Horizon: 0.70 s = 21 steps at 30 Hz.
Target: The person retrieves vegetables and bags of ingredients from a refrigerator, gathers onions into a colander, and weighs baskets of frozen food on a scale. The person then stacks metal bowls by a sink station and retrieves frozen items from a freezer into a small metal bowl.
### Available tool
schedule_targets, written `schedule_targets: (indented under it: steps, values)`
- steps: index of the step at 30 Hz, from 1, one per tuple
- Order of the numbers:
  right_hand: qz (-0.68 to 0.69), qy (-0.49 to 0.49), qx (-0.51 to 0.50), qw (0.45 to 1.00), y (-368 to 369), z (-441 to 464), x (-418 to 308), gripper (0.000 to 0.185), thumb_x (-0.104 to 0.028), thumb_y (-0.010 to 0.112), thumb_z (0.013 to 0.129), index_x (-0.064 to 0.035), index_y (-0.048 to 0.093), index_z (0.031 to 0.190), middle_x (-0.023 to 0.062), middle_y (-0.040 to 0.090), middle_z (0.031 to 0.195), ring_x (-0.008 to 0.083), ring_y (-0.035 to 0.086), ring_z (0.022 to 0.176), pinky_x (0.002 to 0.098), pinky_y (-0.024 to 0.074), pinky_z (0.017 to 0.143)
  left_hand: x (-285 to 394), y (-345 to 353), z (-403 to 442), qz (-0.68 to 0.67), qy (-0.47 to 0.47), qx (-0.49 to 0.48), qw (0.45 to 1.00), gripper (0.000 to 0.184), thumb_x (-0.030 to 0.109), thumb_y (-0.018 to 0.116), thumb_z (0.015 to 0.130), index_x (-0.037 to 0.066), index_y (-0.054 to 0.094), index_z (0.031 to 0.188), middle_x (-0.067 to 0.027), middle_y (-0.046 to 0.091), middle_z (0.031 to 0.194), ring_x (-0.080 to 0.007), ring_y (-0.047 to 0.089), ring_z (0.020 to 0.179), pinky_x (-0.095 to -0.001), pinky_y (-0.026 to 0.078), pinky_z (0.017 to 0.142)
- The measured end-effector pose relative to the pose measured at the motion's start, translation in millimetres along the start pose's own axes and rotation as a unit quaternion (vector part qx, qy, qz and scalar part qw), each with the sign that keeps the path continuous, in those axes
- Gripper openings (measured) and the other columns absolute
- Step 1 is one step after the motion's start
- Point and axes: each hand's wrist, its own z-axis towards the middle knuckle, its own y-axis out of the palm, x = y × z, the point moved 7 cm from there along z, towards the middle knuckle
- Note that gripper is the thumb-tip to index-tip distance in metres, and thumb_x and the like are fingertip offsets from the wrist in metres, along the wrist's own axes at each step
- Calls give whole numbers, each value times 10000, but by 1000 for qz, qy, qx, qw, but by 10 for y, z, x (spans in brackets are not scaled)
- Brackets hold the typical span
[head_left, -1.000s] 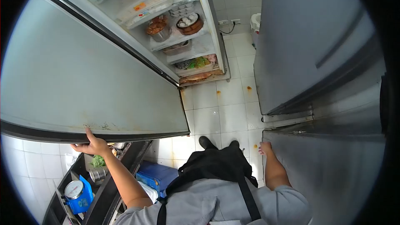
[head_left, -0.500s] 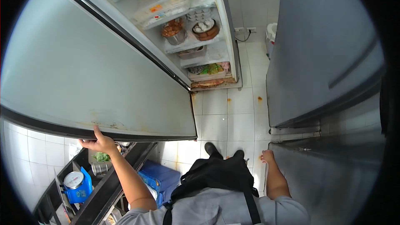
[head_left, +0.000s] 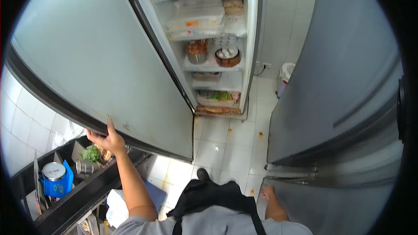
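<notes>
My left hand grips the edge of a tall refrigerator door, its thumb on the pale inner panel and its fingers behind the dark rim. The door stands wide, showing the lit refrigerator compartment. On its shelves are a metal pot of reddish-brown food, a round bamboo steamer with white pieces in it, stacked plastic containers and a bottom tray with greens. My right hand hangs low at my side beside a grey metal cabinet, empty, its fingers loosely bent.
Large grey metal doors rise on the right. At lower left, a dark-framed rack carries a blue scale, a metal container and leafy greens. White tiled floor runs between, with a white bin farther back.
My view has tilted up and turned, bringing more upper shelves in. The refrigerator door appears swung somewhat wider, with my left hand still on its edge. My right hand stays low at my side.
</notes>
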Motion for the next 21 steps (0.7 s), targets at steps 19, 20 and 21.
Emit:
schedule_targets:
  steps: [19, 20, 21]
  values:
    - [1, 24, -47, 999, 395, 336, 632, 303, -299, 526, 908, -55, 573, 1081, 103, 650, 857, 236, 638, 641, 423, 539, 575, -22, -22, -42, 38, 27, 11, 999, 600, 26, 708, 780, -23, 345, 1256, -185, 542, 1101, -230, 576, 933, -352, 536, 796]
    - [-4, 39, -48, 998, 435, 308, 693, 304, -291, 528, 902, -48, 579, 1078, 104, 650, 847, 239, 640, 633, 425, 542, 569, -30, -38, -43, 37, 28, 7, 999, 600, 26, 708, 780, -23, 345, 1256, -185, 542, 1101, -230, 576, 933, -352, 536, 796]
    - [0, 41, -50, 998, 456, 278, 716, 304, -291, 528, 902, -48, 579, 1078, 104, 650, 847, 239, 640, 633, 425, 542, 569, -49, -52, -47, 45, 22, 10, 999, 618, 37, 708, 780, -28, 340, 1273, -186, 546, 1107, -231, 578, 940, -350, 531, 798]
